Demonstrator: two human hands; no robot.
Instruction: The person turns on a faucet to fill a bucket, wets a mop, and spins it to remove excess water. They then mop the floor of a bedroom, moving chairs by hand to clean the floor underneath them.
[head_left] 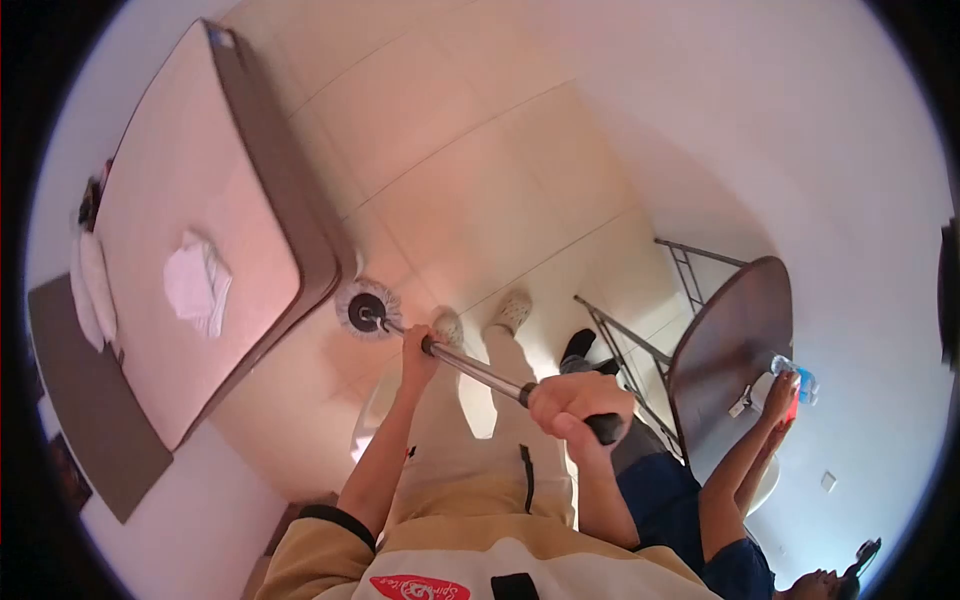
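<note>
A spin mop (368, 311) with a round black head and grey-white strands rests on the tiled floor near the corner of the bed. Its metal handle (480, 371) slants up toward me. My left hand (418, 358) is wrapped round the lower part of the handle, not far above the mop head. Close to the black end grip (604, 428), my right hand (578, 408) is closed round the upper handle. Both my feet in light clogs (512, 311) stand just right of the mop head.
A bed (215, 150) with a folded white cloth (197, 285) stands on the left. To the right, a seated person (680, 510) has both hands on a blue and red item (795, 385) at a dark round folding table (735, 335). Pale tiles (460, 160) stretch ahead.
</note>
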